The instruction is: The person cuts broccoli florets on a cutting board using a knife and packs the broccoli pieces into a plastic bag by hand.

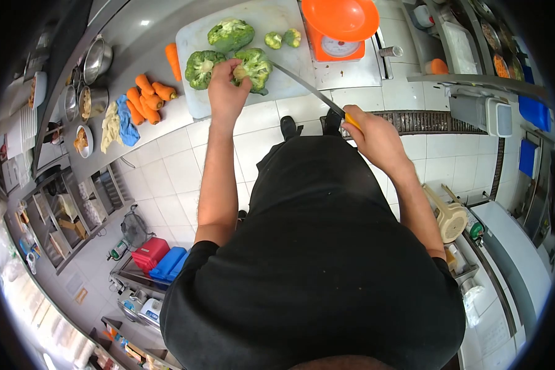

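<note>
A broccoli head lies cut side up on the white cutting board, its pale stem showing. My left hand has its fingers closed on the left side of that head. In my right hand is a knife, gripped by its yellow handle. The blade points up and left, its tip beside the held head. Another broccoli head sits just left of my fingers. Farther back lies a larger broccoli head, with two small broccoli florets to the right.
An orange kitchen scale with a round pan stands right of the board. One carrot touches the board's left edge. Several carrots are piled farther left, near yellow and blue cloths and metal bowls.
</note>
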Demonstrator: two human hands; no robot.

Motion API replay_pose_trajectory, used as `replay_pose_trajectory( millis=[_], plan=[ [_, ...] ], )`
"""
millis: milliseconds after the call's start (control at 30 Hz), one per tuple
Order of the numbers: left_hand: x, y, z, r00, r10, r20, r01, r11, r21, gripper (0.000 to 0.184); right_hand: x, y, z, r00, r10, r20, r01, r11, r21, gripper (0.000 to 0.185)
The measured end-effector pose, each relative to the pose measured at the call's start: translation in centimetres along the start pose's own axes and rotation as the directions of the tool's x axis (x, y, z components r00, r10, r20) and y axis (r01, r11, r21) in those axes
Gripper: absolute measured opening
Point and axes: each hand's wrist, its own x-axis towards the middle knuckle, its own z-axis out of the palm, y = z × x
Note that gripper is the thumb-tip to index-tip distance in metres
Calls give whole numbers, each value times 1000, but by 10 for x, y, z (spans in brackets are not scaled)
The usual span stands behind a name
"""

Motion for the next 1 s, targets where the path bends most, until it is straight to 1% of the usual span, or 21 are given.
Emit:
replay_pose_trajectory(
  millis=[33,133,233,333,433,533,633,733,1000],
  plan=[
    [-3,7,0,1000,27,-11,-26,995,91,43,-1,0,0,1000,-14,-4,14,1000,8,26],
    [-8,12,3,997,75,-13,-71,983,171,45,-2,0,1,999,-49,-24,49,999,3,27],
    [-11,12,2,994,106,-15,-102,980,171,46,-1,-2,2,999,-36,-6,36,998,-48,28],
    [-12,10,0,994,105,-3,-103,982,157,45,0,-6,1,1000,-8,16,10,996,-92,27],
    [-13,9,0,988,155,-10,-151,975,160,45,0,-6,4,999,-24,21,26,998,-62,27],
    [-15,12,0,987,161,-14,-156,970,184,45,2,-5,11,999,-49,0,49,998,-44,27],
    [-16,11,-1,992,128,2,-127,981,147,44,5,-5,14,998,-56,1,56,998,-34,27],
    [-15,8,-1,987,161,2,-159,971,177,43,8,-8,14,997,-74,2,74,997,-26,28],
    [-12,10,-1,983,185,-7,-180,965,191,43,23,-29,2,996,-40,76,50,989,-137,29]
  ],
)
